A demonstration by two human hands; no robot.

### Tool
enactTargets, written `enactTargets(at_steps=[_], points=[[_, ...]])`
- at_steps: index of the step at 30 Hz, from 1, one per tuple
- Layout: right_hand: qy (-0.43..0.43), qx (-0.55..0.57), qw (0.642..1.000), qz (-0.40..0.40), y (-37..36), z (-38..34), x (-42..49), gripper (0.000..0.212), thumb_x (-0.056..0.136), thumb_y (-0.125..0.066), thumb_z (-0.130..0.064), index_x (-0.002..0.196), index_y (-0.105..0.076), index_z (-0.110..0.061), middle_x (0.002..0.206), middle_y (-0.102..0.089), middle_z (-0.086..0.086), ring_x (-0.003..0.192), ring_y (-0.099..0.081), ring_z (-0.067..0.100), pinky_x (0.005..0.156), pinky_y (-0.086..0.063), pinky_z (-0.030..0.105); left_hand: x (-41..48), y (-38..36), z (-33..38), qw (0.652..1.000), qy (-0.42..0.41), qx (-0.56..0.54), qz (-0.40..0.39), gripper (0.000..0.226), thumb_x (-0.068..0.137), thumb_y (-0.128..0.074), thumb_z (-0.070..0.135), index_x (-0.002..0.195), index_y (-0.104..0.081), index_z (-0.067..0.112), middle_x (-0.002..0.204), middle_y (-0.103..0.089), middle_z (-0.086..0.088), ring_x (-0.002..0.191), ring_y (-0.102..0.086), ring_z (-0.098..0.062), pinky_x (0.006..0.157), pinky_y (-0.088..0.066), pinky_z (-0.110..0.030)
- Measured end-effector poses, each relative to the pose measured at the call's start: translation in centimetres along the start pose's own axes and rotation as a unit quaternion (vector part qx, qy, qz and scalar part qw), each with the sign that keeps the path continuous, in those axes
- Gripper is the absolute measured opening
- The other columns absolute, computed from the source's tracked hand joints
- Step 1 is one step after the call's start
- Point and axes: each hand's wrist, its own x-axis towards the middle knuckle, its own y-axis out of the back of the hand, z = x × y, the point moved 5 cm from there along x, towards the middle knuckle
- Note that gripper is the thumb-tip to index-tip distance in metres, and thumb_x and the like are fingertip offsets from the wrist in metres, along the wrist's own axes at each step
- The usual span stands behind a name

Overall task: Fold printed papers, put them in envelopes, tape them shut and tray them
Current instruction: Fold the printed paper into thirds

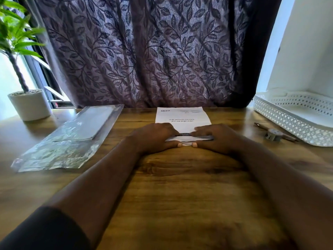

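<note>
A white printed paper [182, 115] lies on the wooden table at the far middle, its near edge turned up and folded over. My left hand [155, 137] and my right hand [214, 137] sit side by side on that folded near part, fingers on top and thumbs under the front edge, pinching it. A clear plastic pack of envelopes [72, 139] lies to the left. A white perforated tray [295, 120] stands at the right edge.
A small tape dispenser [273, 135] and a pen [259, 125] lie in front of the tray. A potted plant [29, 106] stands at the far left corner. A patterned curtain hangs behind the table.
</note>
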Motion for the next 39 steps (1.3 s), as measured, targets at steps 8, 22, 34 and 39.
enactTargets(at_steps=[8,22,34,39], points=[[0.025,-0.093,0.995,-0.029,0.3,-0.8,0.2,0.053,0.091,-0.055,-0.063,0.14,-0.054,-0.042,0.148,-0.053,-0.011,0.135,-0.051,0.017,0.111,-0.041,0.042,0.0,0.6,0.5,1.0,0.002,-0.009,0.004,0.052,0.097,-0.048,0.058,0.136,-0.057,0.026,0.139,-0.058,0.002,0.124,-0.054,-0.017,0.104,-0.044,-0.036],[0.013,-0.103,0.994,-0.024,2.9,1.2,-2.0,0.053,0.087,-0.065,-0.023,0.138,-0.059,-0.035,0.135,-0.065,-0.007,0.12,-0.061,0.014,0.094,-0.039,0.02,-0.6,0.8,1.0,1.0,0.013,-0.004,0.0,0.055,0.098,-0.044,0.06,0.142,-0.052,0.028,0.146,-0.053,0.006,0.131,-0.049,-0.013,0.107,-0.037,-0.029],[0.046,-0.092,0.991,-0.082,4.6,1.7,-2.0,0.052,0.087,-0.074,-0.013,0.135,-0.062,-0.028,0.128,-0.07,-0.001,0.115,-0.064,0.012,0.096,-0.046,0.026,-0.2,0.8,0.5,1.0,0.013,-0.016,0.012,0.055,0.092,-0.047,0.067,0.134,-0.057,0.032,0.139,-0.058,0.008,0.125,-0.053,-0.014,0.105,-0.042,-0.033],[0.062,-0.131,0.989,-0.042,3.6,1.2,-1.7,0.05,0.091,-0.065,-0.014,0.137,-0.06,-0.034,0.128,-0.07,-0.005,0.108,-0.066,0.014,0.085,-0.045,0.024,0.0,0.8,0.3,1.0,0.016,-0.025,0.003,0.054,0.091,-0.05,0.066,0.134,-0.056,0.034,0.14,-0.056,0.009,0.128,-0.052,-0.013,0.105,-0.041,-0.032]])
